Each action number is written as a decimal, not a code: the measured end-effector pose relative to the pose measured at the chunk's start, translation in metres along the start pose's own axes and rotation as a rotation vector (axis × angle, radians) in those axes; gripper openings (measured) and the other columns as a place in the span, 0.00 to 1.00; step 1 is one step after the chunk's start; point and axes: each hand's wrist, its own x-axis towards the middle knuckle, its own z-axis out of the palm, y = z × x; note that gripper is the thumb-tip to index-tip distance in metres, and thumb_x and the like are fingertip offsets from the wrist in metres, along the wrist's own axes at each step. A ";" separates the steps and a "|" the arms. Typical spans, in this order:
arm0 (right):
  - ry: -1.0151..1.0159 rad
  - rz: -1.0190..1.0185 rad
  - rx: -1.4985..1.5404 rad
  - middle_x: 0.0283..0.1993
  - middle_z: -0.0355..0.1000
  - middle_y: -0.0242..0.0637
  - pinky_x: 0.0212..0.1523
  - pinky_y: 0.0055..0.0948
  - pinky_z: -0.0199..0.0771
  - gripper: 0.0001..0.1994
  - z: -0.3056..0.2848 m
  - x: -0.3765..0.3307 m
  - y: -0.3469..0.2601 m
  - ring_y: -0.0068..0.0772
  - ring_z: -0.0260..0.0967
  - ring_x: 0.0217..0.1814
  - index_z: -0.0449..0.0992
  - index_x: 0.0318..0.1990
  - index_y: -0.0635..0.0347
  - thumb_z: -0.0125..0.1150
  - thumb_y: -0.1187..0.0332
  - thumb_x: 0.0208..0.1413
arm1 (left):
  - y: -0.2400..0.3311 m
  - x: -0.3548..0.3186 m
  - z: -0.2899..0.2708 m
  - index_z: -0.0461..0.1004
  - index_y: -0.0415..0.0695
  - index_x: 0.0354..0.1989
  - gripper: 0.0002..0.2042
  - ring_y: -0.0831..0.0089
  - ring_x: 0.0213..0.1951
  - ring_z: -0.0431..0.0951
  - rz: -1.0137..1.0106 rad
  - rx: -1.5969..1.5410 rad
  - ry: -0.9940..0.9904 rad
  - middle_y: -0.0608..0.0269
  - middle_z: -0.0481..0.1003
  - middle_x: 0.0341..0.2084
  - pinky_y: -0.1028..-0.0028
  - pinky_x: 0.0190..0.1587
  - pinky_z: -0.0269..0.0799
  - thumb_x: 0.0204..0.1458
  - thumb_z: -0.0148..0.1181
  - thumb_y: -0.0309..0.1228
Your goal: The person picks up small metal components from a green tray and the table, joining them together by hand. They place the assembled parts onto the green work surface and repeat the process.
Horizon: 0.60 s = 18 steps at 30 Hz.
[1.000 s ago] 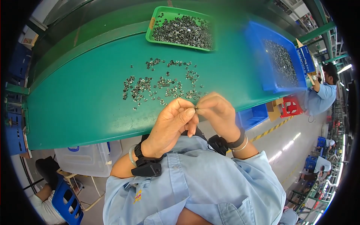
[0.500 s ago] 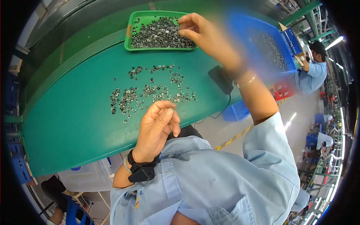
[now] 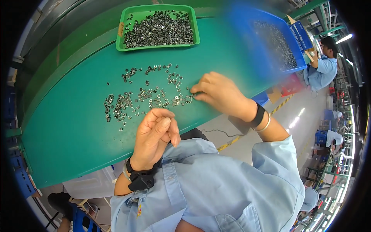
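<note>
Small dark and silvery metal parts [image 3: 123, 103], many of them U-shaped, lie scattered in loose clusters on the green tabletop [image 3: 73, 139]. At the right end of this scatter, my right hand [image 3: 220, 92] reaches down with thumb and forefinger closed at a small metal part. My left hand [image 3: 150, 135] hovers over the near edge of the table, just below the parts. Its fingers are curled in toward the thumb, and whatever may be inside them is hidden. Beyond the scatter stands a green tray [image 3: 158, 47] heaped with the same kind of parts.
At the far right a blue bin [image 3: 247, 42], partly blurred, holds many small pieces. A blue and yellow carton [image 3: 301, 36] stands behind it. Further right, a co-worker in a light blue shirt [image 3: 322, 75] sits. A cable [image 3: 224, 132] hangs beside the table's near edge.
My right hand has come down from the green tray's right edge to the right end of the scattered parts. The left hand stays curled in nearly the same place. The view has shifted slightly.
</note>
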 end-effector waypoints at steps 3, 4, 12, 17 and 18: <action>0.077 0.065 0.026 0.35 0.69 0.37 0.39 0.32 0.69 0.09 -0.001 0.014 0.012 0.37 0.68 0.37 0.74 0.38 0.59 0.61 0.73 0.47 | -0.002 0.000 0.005 0.66 0.40 0.43 0.08 0.74 0.21 0.70 0.020 0.020 0.024 0.60 0.70 0.25 0.74 0.24 0.69 0.60 0.47 0.30; 0.112 0.097 0.040 0.35 0.69 0.37 0.39 0.32 0.69 0.09 -0.002 0.017 0.015 0.37 0.68 0.37 0.74 0.38 0.59 0.61 0.72 0.47 | -0.002 0.000 0.006 0.66 0.40 0.43 0.08 0.74 0.20 0.70 0.031 0.027 0.055 0.59 0.70 0.24 0.74 0.22 0.68 0.60 0.48 0.30; 0.127 0.196 0.121 0.33 0.69 0.37 0.38 0.32 0.69 0.07 -0.009 0.007 0.025 0.37 0.68 0.37 0.74 0.36 0.60 0.61 0.71 0.49 | -0.002 0.002 0.007 0.66 0.40 0.41 0.08 0.73 0.18 0.70 0.035 0.047 0.096 0.60 0.70 0.23 0.74 0.20 0.67 0.59 0.49 0.32; 0.086 0.177 0.039 0.32 0.69 0.36 0.38 0.32 0.69 0.06 -0.006 0.020 0.012 0.36 0.68 0.37 0.74 0.34 0.60 0.62 0.71 0.48 | -0.002 0.002 0.007 0.66 0.40 0.41 0.08 0.74 0.18 0.70 0.031 0.039 0.094 0.60 0.70 0.23 0.74 0.20 0.67 0.59 0.49 0.32; 0.082 0.176 0.032 0.32 0.69 0.36 0.38 0.32 0.69 0.06 -0.005 0.020 0.012 0.36 0.68 0.36 0.74 0.34 0.60 0.62 0.71 0.47 | -0.002 0.002 0.007 0.66 0.40 0.41 0.08 0.74 0.18 0.70 0.031 0.038 0.092 0.60 0.70 0.23 0.74 0.20 0.67 0.59 0.49 0.32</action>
